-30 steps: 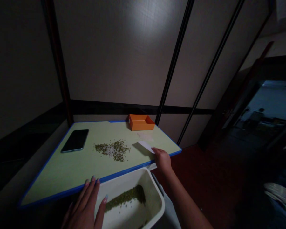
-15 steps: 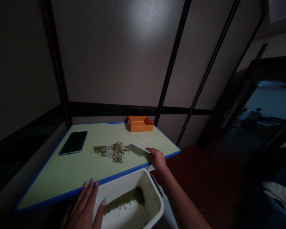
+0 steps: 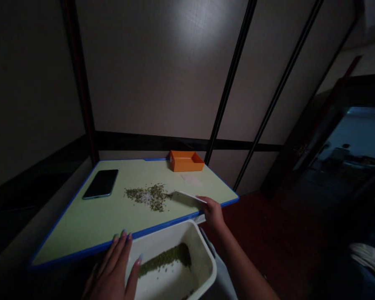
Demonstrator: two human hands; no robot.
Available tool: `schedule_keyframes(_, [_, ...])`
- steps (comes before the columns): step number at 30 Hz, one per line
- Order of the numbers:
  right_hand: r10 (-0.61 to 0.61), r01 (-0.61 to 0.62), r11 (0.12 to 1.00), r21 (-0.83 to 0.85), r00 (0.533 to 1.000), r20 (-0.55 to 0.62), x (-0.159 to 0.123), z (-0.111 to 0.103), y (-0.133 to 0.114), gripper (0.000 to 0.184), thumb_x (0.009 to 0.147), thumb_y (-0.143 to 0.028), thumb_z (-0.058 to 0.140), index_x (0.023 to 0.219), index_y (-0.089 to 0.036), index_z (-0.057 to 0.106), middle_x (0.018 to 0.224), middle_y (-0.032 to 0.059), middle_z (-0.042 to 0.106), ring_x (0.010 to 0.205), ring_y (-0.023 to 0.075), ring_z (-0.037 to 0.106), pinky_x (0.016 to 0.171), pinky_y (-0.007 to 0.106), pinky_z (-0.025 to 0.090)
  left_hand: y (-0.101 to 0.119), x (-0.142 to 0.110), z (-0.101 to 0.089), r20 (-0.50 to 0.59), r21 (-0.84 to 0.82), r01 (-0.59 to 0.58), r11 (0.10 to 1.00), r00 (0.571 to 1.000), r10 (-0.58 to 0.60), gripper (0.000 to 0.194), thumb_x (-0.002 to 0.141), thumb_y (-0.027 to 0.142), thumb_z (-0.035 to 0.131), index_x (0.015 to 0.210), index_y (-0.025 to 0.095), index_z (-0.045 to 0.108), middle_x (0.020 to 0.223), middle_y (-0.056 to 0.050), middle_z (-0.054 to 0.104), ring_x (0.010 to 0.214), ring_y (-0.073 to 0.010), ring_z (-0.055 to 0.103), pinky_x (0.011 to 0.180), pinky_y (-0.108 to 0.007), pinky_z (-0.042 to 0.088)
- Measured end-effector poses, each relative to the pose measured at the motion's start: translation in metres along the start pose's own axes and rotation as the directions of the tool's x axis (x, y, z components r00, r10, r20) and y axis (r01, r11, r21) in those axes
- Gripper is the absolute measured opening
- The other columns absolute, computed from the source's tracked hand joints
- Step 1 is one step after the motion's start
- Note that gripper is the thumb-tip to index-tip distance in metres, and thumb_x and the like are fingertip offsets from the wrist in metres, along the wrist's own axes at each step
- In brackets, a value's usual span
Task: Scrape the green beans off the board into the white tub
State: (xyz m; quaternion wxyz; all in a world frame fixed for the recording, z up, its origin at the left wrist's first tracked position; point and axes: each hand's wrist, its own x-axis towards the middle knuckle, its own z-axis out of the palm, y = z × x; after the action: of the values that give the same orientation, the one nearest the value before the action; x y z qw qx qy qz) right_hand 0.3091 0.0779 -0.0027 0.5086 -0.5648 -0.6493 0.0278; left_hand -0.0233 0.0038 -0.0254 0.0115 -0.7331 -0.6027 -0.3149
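My right hand is closed on one end of a flat white card, tilted over the board. The card's far end touches the right side of a pile of green grains, which has a patch of white grains in its middle. My left hand grips the left wall of a white plastic tub, its thumb inside and its fingers outside. Green grains lie banked along the tub's far side.
The pale green table has a blue edge. On it lie a dark phone at the left, an orange open box at the back and a thin spread of white grains. Behind stand sliding panels.
The card and my right hand have shifted slightly right, and the card lies a little flatter. My left hand keeps its hold on the tub. The view has turned slightly.
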Motion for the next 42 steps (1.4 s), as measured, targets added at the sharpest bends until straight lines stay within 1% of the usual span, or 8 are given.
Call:
schedule_keyframes(5, [-0.065,0.067,0.998,-0.018,0.994,0.087,-0.004,-0.003,-0.002,0.037,0.083,-0.01,0.05,0.104,-0.021,0.079,0.107,0.0078,0.079,0.101,0.0218,0.075,0.093,0.038,0.059,0.003,-0.001,0.003,-0.043,-0.002,0.009,1.0,0.999,-0.009,0.065,0.091,0.054,0.027,0.134,0.018,0.061,0.149,-0.009,0.054,0.14,-0.0264,0.049,0.108,-0.049,0.049])
schedule_keyframes(10, [-0.073,0.077,0.997,-0.028,0.989,0.125,-0.001,-0.001,-0.009,0.037,0.085,-0.009,0.05,0.106,-0.021,0.078,0.107,0.0075,0.079,0.101,0.0209,0.075,0.093,0.035,0.059,0.003,-0.001,0.004,-0.077,0.002,-0.01,1.0,0.997,0.01,0.066,0.092,0.053,0.027,0.132,0.015,0.062,0.147,-0.012,0.056,0.138,-0.0285,0.052,0.105,-0.052,0.051])
schedule_keyframes(16, [-0.081,0.097,0.989,-0.109,0.986,0.143,0.003,0.007,-0.013,0.044,0.083,-0.003,0.048,0.111,-0.019,0.077,0.11,0.0082,0.079,0.103,0.0204,0.075,0.093,0.033,0.058,0.002,-0.001,0.005,-0.076,0.006,-0.009,1.0,0.997,0.01,0.063,0.092,0.052,0.028,0.135,0.018,0.06,0.148,-0.01,0.055,0.139,-0.0273,0.051,0.104,-0.05,0.051])
schedule_keyframes(24, [0.075,-0.025,0.952,-0.306,0.986,0.152,0.02,0.009,-0.016,0.053,0.078,0.003,0.048,0.117,-0.02,0.075,0.114,0.0085,0.077,0.105,0.0206,0.074,0.093,0.028,0.055,0.001,-0.003,0.006,-0.096,0.022,-0.026,0.999,0.995,0.028,0.063,0.093,0.051,0.028,0.133,0.017,0.061,0.146,-0.01,0.056,0.137,-0.0267,0.053,0.104,-0.048,0.052])
schedule_keyframes(29, [0.165,-0.062,0.91,-0.409,0.961,0.222,0.042,0.006,-0.029,0.04,0.087,-0.004,0.049,0.113,-0.02,0.076,0.103,0.0092,0.079,0.096,0.0203,0.074,0.082,0.023,0.051,0.0,-0.002,0.006,-0.084,0.024,-0.041,0.999,0.996,0.043,0.065,0.092,0.053,0.028,0.134,0.015,0.06,0.147,-0.011,0.055,0.137,-0.0276,0.052,0.106,-0.05,0.05])
schedule_keyframes(34, [0.248,-0.121,0.859,-0.497,0.949,0.197,0.053,0.012,-0.034,0.036,0.091,-0.008,0.049,0.113,-0.02,0.075,0.101,0.0117,0.079,0.094,0.0219,0.074,0.079,0.024,0.048,0.001,0.0,0.003,-0.034,0.05,-0.018,0.999,0.999,0.02,0.064,0.093,0.05,0.027,0.135,0.017,0.06,0.149,-0.009,0.053,0.139,-0.0256,0.05,0.105,-0.048,0.051])
schedule_keyframes(38, [0.17,-0.105,0.913,-0.394,0.976,0.134,0.047,0.014,-0.026,0.04,0.09,-0.006,0.049,0.118,-0.021,0.074,0.111,0.0104,0.077,0.101,0.0217,0.073,0.086,0.026,0.05,0.002,0.0,-0.001,0.023,0.086,0.003,0.996,1.0,-0.005,0.061,0.093,0.046,0.027,0.136,0.019,0.059,0.15,-0.008,0.053,0.14,-0.025,0.049,0.104,-0.048,0.051])
schedule_keyframes(42, [0.05,0.016,0.959,-0.284,0.974,0.223,0.042,0.01,-0.02,0.036,0.088,-0.008,0.052,0.112,-0.021,0.076,0.106,0.0083,0.079,0.096,0.0205,0.074,0.084,0.025,0.051,0.005,0.0,-0.004,0.04,0.098,0.003,0.995,0.999,-0.007,0.061,0.093,0.044,0.025,0.137,0.018,0.058,0.15,-0.008,0.052,0.14,-0.0255,0.049,0.103,-0.049,0.052])
